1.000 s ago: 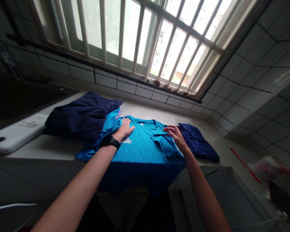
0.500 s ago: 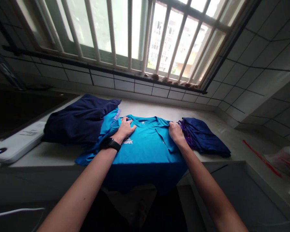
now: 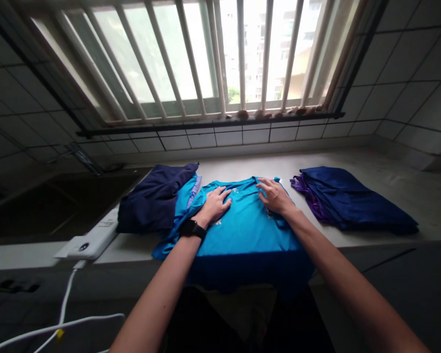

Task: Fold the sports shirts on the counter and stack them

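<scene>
A bright blue T-shirt (image 3: 248, 230) lies spread on the counter, its neckline toward the window and its lower part hanging over the front edge. My left hand (image 3: 215, 203) rests on its left shoulder area with the fingers spread; a black watch is on that wrist. On the right shoulder area lies my right hand (image 3: 275, 196), fingers apart and slightly bent. Left of the shirt is a heap of dark navy clothing (image 3: 150, 198) over blue and lilac fabric. To the right is a folded pile of navy clothing (image 3: 356, 198) with purple fabric (image 3: 312, 198) showing along its edge.
A white power strip-like device (image 3: 95, 242) with a white cable (image 3: 68, 294) sits at the counter's front left. Behind it is a dark sink (image 3: 59, 201) with a faucet (image 3: 84, 158). The barred window (image 3: 220, 63) is above the pale counter (image 3: 257, 164).
My right hand has loosened from a closed grip on the shirt's shoulder and now lies with fingers apart. My left hand's fingers have straightened and spread. The view has shifted left.
</scene>
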A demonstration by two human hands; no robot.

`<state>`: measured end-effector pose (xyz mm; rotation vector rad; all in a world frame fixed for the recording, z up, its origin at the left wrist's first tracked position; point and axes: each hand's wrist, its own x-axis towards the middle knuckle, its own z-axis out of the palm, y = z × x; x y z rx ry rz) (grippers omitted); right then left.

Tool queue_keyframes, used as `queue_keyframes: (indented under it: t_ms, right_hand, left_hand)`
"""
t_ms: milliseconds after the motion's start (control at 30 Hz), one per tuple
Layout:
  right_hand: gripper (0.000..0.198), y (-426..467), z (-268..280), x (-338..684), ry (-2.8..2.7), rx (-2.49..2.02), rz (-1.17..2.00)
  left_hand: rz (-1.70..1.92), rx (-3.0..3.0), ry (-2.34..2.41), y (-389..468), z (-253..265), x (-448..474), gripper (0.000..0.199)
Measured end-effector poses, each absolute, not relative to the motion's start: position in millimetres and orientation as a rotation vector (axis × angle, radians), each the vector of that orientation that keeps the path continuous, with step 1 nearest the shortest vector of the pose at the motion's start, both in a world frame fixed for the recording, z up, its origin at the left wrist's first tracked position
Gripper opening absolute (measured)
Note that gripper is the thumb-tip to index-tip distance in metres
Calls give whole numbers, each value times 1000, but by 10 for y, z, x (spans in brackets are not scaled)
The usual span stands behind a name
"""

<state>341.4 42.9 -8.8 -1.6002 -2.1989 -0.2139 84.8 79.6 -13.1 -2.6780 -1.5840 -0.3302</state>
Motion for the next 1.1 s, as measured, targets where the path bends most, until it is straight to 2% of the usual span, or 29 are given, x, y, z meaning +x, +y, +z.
queue_keyframes:
  t_ms: [233,333,400,533,700,867,1000,1100]
  right_hand:
    - [42,445,-157,3483,-2003,-1990,-111]
    - [40,450,-146,3500,-2007,-2004,-78]
    - [38,452,-139,3497,-2008,-2011,-57]
    - [38,446,-128,3487,-2007,-2005,-41]
    - [38,430,-106,3491,-2013,-1989,-30]
    - [37,418,-86,3493,-2016,-2009,-28]
    - [37,412,-75,3491,-2012,-2008,-30]
    - [38,412,-74,3490,-2003,-2010,-19]
  left_hand:
    - [-277,-2134,-1709,294,286,805,50]
    - [-170,-1980,-1897,95,470,492,38]
    - [-140,-2077,-1920,27,604,270,26]
    - [-476,-2348,-2012,68,878,-19,14]
    - [-933,-2400,-2138,274,1071,-197,25]
    - [-1061,-2484,-2330,310,1207,-438,43]
    - [-873,-2784,-2498,203,1411,-738,68]
    - [-352,-2716,-2731,149,1513,-906,67]
